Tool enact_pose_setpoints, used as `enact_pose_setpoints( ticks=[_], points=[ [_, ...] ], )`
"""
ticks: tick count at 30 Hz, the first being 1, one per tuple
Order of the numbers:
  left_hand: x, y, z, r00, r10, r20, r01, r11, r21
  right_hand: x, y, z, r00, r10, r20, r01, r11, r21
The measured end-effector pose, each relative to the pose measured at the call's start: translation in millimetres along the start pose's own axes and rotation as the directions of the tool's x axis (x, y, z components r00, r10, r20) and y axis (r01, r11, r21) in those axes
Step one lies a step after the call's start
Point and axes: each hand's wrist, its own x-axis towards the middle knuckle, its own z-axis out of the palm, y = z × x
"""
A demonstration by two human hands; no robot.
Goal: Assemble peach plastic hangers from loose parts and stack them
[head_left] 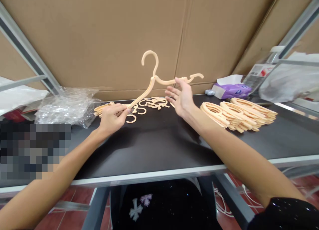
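A cream plastic clothes hanger (150, 87) is raised above the table, its hook (157, 60) pointing up. My left hand (113, 117) is closed around the end of its left arm. The hanger's right arm is bent out to the side and ends in a small hooked tip (198, 76). My right hand (181, 97) has its fingers spread, with the uppermost digit against this right arm. Behind the hands lie loose cream hooks (131, 118) and a heap of small curved hanger parts (157, 103). More cream pieces (99, 108) show partly behind my left hand.
Stacked cream hanger pieces (239, 115) lie on the black table (154, 147) at right. Behind them are a purple tissue pack (231, 90) and a clear bottle (261, 70). Clear plastic bags (67, 105) lie at left. Cardboard (112, 40) stands along the back.
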Motion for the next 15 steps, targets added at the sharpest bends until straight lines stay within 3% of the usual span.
enact_pose_setpoints(
  ticks=[5, 11, 15],
  points=[
    [-3.1, -4.8, 3.5, 0.998, 0.051, 0.025, -0.052, 0.998, 0.039, 23.1, -5.0, -18.1, 0.979, -0.114, -0.170, 0.101, 0.991, -0.084],
    [-4.5, -11.1, 4.3, 0.996, 0.077, 0.050, -0.080, 0.995, 0.064, 12.5, 1.7, -8.5, 0.981, -0.190, -0.025, 0.182, 0.962, -0.203],
    [-3.1, -13.0, 2.2, 0.997, 0.026, 0.072, -0.033, 0.996, 0.088, 9.4, 6.1, -4.0, 0.962, -0.274, -0.022, 0.256, 0.922, -0.292]
  ],
)
